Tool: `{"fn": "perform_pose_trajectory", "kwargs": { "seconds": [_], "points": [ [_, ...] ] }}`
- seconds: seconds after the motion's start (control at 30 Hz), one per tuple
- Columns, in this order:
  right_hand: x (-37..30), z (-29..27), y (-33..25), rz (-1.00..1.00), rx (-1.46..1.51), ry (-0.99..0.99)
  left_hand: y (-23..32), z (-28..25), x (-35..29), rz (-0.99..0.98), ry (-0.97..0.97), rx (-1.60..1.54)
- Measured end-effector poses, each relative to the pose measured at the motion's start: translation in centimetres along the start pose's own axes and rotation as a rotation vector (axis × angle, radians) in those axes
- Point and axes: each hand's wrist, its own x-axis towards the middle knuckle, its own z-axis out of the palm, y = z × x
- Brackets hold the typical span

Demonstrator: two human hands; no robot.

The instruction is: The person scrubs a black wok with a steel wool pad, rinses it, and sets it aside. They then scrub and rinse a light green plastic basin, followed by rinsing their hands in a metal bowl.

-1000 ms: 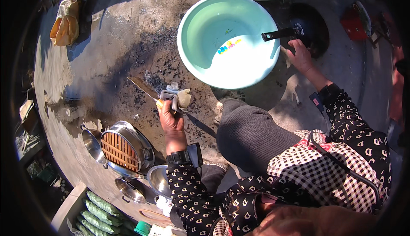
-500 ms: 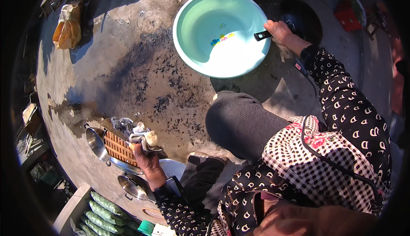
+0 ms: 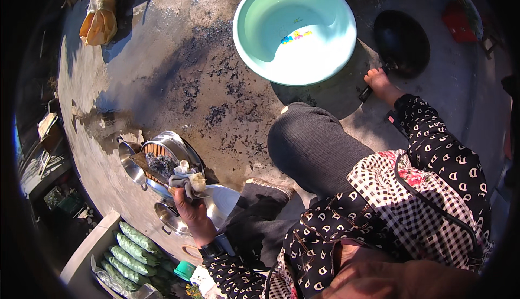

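The left hand (image 3: 189, 209) grips a cloth (image 3: 187, 181) and a flat blade (image 3: 147, 168) over the steel pots (image 3: 162, 153); the right hand (image 3: 379, 82) is closed on the black wok's (image 3: 402, 41) handle on the ground beside the green basin (image 3: 295, 28)

We count one mint-green basin (image 3: 295, 28), one black wok (image 3: 402, 41) right of the basin, about three steel pots (image 3: 162, 161) far below-left of the basin, one yellow bag (image 3: 98, 20) left of it
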Motion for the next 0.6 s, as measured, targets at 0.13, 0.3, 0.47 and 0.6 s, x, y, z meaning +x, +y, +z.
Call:
{"fn": "perform_pose_trajectory", "kwargs": {
  "seconds": [0.13, 0.3, 0.47, 0.6],
  "points": [
    [1.5, -1.6, -0.9, 0.053, -0.068, -0.3, 0.6, 0.5, -1.5, 0.04, 0.075, 0.05],
    [4.2, -8.4, -1.6, 0.239, 1.893, -0.163, 1.0, 1.0, -1.8, 0.099, 0.069, -0.012],
    [7.7, -8.4, -4.6, 0.341, 2.181, -0.112, 1.2, 0.7, -1.4, 0.202, -0.031, -0.076],
    [11.2, -6.2, -6.0, 0.458, 2.329, 0.05, 1.0, -1.9, -2.1, 0.249, 0.118, -0.188]
  ]
}}
